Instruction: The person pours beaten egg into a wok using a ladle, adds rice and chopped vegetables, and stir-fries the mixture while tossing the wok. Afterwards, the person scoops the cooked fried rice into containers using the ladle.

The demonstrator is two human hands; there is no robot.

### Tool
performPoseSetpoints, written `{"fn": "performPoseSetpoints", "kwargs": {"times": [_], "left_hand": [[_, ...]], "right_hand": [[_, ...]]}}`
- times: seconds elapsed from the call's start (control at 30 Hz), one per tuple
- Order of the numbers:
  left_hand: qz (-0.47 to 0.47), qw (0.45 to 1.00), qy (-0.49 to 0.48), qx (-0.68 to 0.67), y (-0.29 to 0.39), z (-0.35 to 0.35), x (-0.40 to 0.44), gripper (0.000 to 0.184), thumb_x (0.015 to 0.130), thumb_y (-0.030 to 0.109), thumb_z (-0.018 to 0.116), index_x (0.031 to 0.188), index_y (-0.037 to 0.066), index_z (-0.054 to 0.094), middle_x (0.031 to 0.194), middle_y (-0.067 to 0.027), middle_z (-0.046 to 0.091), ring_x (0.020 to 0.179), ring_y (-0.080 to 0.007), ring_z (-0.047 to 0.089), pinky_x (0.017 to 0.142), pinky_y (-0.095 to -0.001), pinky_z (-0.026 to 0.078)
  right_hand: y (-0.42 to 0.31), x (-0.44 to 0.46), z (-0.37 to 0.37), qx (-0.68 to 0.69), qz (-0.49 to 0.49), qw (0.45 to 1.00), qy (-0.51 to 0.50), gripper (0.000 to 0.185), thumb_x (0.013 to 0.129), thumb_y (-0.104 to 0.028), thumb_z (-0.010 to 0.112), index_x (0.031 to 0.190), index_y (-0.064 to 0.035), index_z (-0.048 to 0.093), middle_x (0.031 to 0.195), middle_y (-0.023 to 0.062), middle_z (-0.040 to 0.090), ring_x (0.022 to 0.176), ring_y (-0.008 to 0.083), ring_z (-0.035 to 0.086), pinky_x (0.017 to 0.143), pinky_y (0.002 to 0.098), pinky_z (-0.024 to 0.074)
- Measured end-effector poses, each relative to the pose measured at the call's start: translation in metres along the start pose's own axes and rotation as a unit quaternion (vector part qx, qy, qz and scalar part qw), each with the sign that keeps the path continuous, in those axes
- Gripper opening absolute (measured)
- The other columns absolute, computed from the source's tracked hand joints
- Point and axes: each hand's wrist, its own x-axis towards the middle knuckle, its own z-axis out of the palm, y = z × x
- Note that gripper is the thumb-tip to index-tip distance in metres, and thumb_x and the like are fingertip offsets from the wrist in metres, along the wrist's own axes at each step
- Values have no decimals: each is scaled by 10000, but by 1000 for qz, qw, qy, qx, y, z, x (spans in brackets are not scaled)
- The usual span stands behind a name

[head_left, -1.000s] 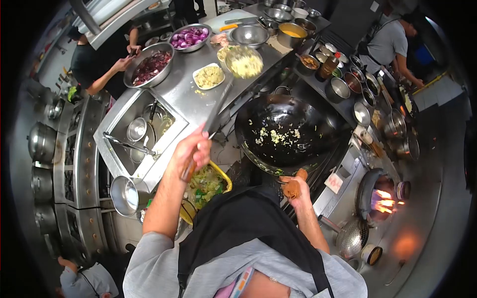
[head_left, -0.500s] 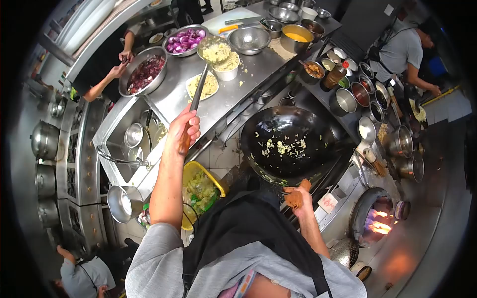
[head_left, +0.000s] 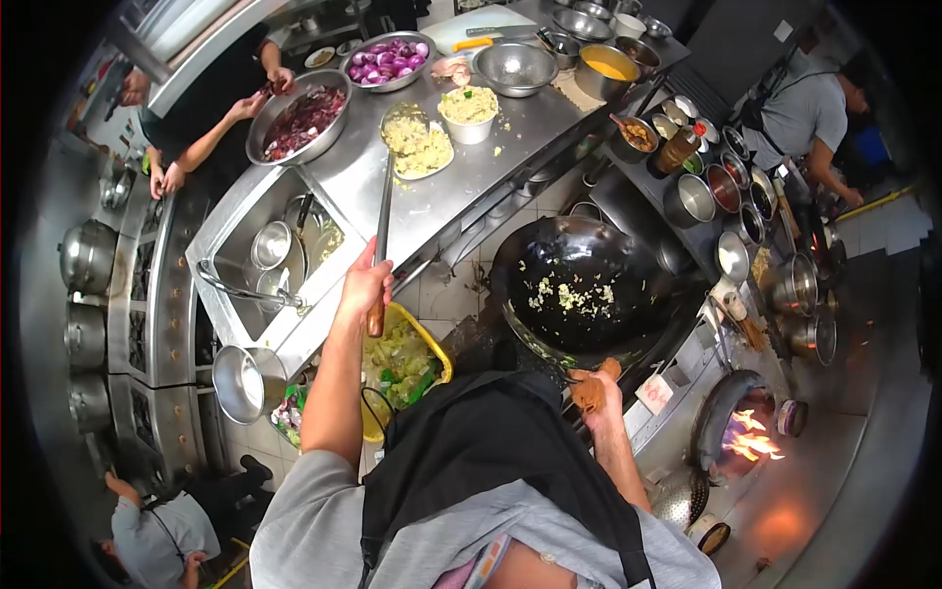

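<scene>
My left hand [head_left: 365, 285] is wrapped round the wooden handle of a long ladle [head_left: 384, 211]. The ladle's bowl, with pale yellow fried rice on it, is at a white takeaway container [head_left: 428, 176] heaped with the same rice. To its right stands a round white tub [head_left: 469, 130], filled with rice and topped with a bit of green. My right hand [head_left: 605, 401] grips the near edge or handle of a black wok [head_left: 648, 294] through an orange-brown cloth [head_left: 588, 396]; the exact hold is covered. Scattered rice [head_left: 571, 296] lies in the tilted wok.
Bowls of red onions [head_left: 390, 61] and dark red pieces [head_left: 307, 123] stand on the steel counter, a person's hands at the latter. A burner flame [head_left: 751, 437] burns at right. A yellow scrap bin [head_left: 446, 368] is below. Other people work at right and lower left.
The ladle has moved from over the round tub down and left to the takeaway container, where the rice is now heaped higher. My right hand still holds the wok.
</scene>
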Motion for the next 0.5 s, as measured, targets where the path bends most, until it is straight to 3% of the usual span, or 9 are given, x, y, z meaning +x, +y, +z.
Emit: {"fn": "performPoseSetpoints", "kwargs": {"times": [0.17,0.27,0.5], "left_hand": [[55,995,20,78,-10,-7,1,700,929,28,535,1566,116,255,633,9,474,436,-96,426,393,-268,400],[72,986,46,142,-17,-10,-2,689,931,36,533,1561,101,263,634,5,478,437,-101,432,386,-270,392],[106,964,57,238,-32,-22,4,693,934,53,523,1568,128,253,609,-9,491,409,-117,453,392,-292,412]], "right_hand": [[25,-3,-10,14,-7,1000,-11,393,841,-228,547,1057,87,640,966,180,684,844,306,657,738,407,557],[31,-22,-5,33,6,999,-23,292,821,-155,614,1043,34,592,977,189,677,816,302,659,704,419,559],[55,-40,0,32,-17,999,-15,309,819,-155,610,1060,35,579,966,184,681,811,292,663,709,423,565]]}}
